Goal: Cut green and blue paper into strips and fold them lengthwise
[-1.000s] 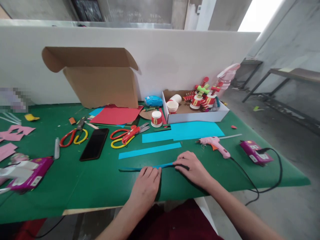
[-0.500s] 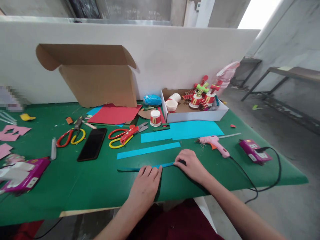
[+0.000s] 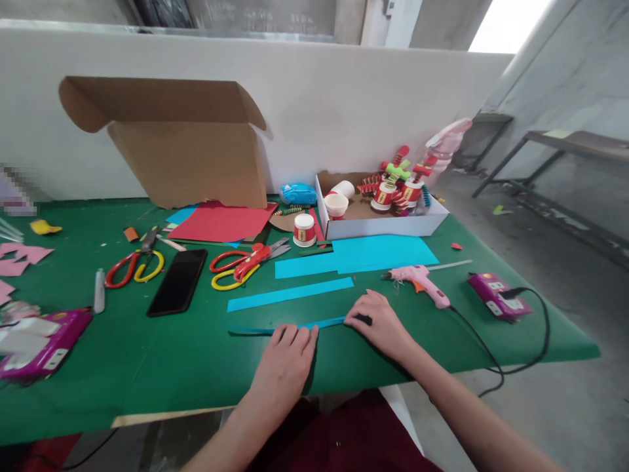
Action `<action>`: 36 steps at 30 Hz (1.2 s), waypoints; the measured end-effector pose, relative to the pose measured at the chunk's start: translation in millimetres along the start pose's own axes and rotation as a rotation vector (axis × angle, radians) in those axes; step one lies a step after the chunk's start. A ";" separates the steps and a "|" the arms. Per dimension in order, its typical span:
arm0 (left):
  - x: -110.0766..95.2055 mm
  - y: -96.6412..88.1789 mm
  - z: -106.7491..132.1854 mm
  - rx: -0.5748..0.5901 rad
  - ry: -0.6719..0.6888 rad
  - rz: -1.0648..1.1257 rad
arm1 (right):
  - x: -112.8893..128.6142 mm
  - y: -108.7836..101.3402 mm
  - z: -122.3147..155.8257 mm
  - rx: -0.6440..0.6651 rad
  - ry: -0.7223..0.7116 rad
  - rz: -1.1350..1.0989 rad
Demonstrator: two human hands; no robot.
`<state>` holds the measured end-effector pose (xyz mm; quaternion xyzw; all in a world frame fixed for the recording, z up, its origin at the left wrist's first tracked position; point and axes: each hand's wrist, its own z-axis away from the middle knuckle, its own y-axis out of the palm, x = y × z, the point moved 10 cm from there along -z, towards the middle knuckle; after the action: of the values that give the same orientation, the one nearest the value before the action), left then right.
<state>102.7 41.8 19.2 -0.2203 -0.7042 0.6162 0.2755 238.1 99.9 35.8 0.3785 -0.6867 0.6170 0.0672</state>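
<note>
A narrow blue paper strip (image 3: 322,324) lies across the green table in front of me, looking folded lengthwise. My left hand (image 3: 287,359) presses on its middle with fingers close together and bent, hiding part of it. At the strip's right end, my right hand (image 3: 378,326) pinches the paper between thumb and fingers. A dark patch shows under the right palm; I cannot make out whether it is an object or shadow. Just beyond lies a flat blue strip (image 3: 289,294), with wider blue paper (image 3: 383,253) farther back.
Red-and-yellow scissors (image 3: 243,263), a phone (image 3: 177,283) and pliers (image 3: 142,259) lie to the left. To the right are a pink glue gun (image 3: 421,282) and a purple power strip (image 3: 496,298). A paper cup (image 3: 304,231) stands before an open box (image 3: 383,228) of cup figures.
My right hand has shifted slightly right along the strip, its fingers a little more raised. The left hand stays in place. The view has tilted slightly.
</note>
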 end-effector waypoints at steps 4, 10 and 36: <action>-0.7 -2.3 -0.8 -0.015 0.007 -0.013 | -5.1 1.6 -2.4 -0.006 0.082 0.055; 1.7 -0.8 -1.5 0.003 -0.006 -0.016 | -6.1 2.6 -2.1 -0.015 0.139 0.170; 0.2 -2.4 -6.5 0.067 -0.026 -0.010 | -14.8 -5.7 6.0 -0.029 0.202 0.305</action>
<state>106.9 46.4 22.2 -0.1995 -0.6879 0.6406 0.2768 254.3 101.2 30.7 0.2049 -0.7348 0.6448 0.0471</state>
